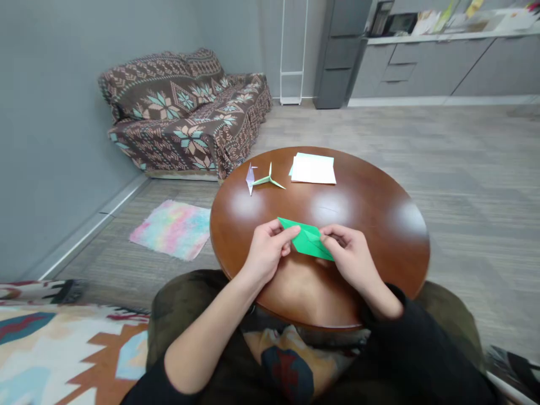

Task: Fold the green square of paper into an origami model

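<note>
A bright green sheet of folded origami paper is held between both hands, just above the near half of the table. My left hand pinches its left end, thumb on top and fingers behind. At the right end, my right hand grips it between thumb and curled fingers. A crease runs across the paper's face, and its lower right corner passes behind the right thumb. The fingertips behind the paper are hidden.
On the round brown table lie a purple folded paper figure, a pale green folded figure and a stack of paper sheets. A patterned sofa stands beyond, with a pastel rug on the floor.
</note>
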`<state>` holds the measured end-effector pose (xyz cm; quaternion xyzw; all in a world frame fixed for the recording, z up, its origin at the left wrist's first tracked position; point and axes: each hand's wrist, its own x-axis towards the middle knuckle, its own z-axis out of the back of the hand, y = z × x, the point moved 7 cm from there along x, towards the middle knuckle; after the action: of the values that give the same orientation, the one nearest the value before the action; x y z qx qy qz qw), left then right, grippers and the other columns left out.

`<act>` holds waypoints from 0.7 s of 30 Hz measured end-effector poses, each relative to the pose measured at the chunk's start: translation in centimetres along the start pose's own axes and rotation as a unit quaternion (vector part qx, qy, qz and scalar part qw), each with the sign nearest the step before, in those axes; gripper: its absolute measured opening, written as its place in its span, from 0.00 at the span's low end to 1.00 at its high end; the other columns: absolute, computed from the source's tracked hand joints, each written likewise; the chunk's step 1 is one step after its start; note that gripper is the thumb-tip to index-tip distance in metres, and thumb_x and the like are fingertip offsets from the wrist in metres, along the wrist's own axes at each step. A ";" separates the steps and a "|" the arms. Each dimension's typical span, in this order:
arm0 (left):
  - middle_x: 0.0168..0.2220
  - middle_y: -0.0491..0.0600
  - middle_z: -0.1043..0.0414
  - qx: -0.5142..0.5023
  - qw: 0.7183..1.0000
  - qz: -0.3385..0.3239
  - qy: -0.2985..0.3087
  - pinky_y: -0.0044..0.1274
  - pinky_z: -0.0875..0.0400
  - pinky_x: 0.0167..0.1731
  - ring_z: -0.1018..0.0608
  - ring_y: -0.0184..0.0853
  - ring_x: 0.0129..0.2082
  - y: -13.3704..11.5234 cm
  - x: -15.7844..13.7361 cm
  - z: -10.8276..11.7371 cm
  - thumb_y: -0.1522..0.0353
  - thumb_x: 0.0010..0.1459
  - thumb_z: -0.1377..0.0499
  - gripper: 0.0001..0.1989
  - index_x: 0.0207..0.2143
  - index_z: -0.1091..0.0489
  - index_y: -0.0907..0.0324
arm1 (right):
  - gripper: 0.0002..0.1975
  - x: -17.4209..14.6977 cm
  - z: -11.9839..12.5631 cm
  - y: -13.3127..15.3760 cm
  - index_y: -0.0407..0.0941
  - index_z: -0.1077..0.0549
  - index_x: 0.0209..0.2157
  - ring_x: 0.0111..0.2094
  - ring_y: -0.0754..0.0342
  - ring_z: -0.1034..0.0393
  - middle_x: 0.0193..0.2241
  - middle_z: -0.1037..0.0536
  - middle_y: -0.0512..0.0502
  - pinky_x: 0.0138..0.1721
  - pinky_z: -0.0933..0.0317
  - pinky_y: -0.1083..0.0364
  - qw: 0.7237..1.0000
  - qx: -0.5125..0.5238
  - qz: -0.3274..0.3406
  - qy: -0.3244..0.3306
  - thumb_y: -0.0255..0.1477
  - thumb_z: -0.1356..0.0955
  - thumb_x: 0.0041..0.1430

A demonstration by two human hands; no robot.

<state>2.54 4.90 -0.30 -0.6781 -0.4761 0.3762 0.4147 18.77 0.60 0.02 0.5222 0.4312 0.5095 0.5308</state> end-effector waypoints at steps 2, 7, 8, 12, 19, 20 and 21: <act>0.22 0.42 0.33 -0.007 1.000 0.008 0.009 0.18 0.47 0.20 0.37 0.23 0.21 0.3 -0.2 -0.3 0.65 0.48 0.26 0.13 0.29 0.24 0.64 | 0.06 -0.1 -0.5 0.1 0.44 0.23 0.31 0.27 0.54 0.32 0.26 0.24 0.50 0.30 0.39 0.55 1.000 0.015 0.007 0.020 0.33 0.28 0.58; 0.29 0.46 0.24 -0.069 0.998 0.004 0.010 0.23 0.32 0.37 0.26 0.30 0.31 0.6 -0.6 -0.9 0.68 0.48 0.27 0.10 0.30 0.24 0.63 | 0.09 -0.4 -1.2 0.2 0.45 0.24 0.29 0.24 0.56 0.37 0.24 0.27 0.51 0.26 0.44 0.55 0.999 0.030 0.012 0.029 0.34 0.27 0.60; 0.29 0.46 0.24 -0.081 0.997 0.003 0.007 0.23 0.32 0.38 0.26 0.30 0.32 0.6 -0.7 -1.0 0.69 0.48 0.27 0.10 0.29 0.24 0.62 | 0.09 -0.4 -1.2 0.3 0.45 0.24 0.29 0.24 0.56 0.36 0.24 0.26 0.51 0.27 0.44 0.55 0.999 0.030 0.017 0.025 0.34 0.27 0.61; 0.29 0.47 0.24 -0.106 0.994 0.004 0.011 0.24 0.32 0.38 0.26 0.31 0.31 0.3 -0.6 -1.2 0.70 0.49 0.29 0.08 0.29 0.24 0.63 | 0.09 -0.5 -1.1 0.7 0.45 0.24 0.28 0.26 0.56 0.36 0.25 0.26 0.51 0.28 0.44 0.55 0.998 0.035 0.044 0.016 0.32 0.27 0.62; 0.25 0.43 0.30 -0.160 0.987 -0.013 -0.012 0.21 0.35 0.32 0.31 0.27 0.27 0.4 -0.6 -1.1 0.71 0.50 0.31 0.08 0.26 0.27 0.62 | 0.09 -0.7 -1.7 1.0 0.45 0.25 0.29 0.27 0.56 0.36 0.28 0.25 0.50 0.30 0.43 0.54 0.997 0.031 0.059 0.046 0.31 0.28 0.64; 0.25 0.43 0.31 -0.164 0.986 -0.014 -0.015 0.21 0.35 0.32 0.31 0.27 0.27 0.4 -0.6 -1.1 0.72 0.50 0.31 0.07 0.26 0.27 0.62 | 0.09 -0.7 -1.7 1.0 0.45 0.24 0.29 0.27 0.56 0.36 0.28 0.25 0.50 0.30 0.43 0.54 0.997 0.031 0.059 0.047 0.31 0.28 0.64; 0.25 0.43 0.31 -0.168 0.986 -0.015 -0.017 0.21 0.35 0.32 0.31 0.27 0.27 0.3 -0.5 -1.1 0.72 0.50 0.31 0.07 0.26 0.27 0.63 | 0.09 -0.7 -1.7 1.0 0.45 0.24 0.29 0.27 0.56 0.36 0.28 0.25 0.50 0.30 0.43 0.54 0.997 0.032 0.060 0.046 0.31 0.28 0.64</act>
<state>3.55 4.08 -0.11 -0.7242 -0.5496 0.2961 0.2929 16.90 -0.01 0.78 0.5395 0.4397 0.5498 0.4619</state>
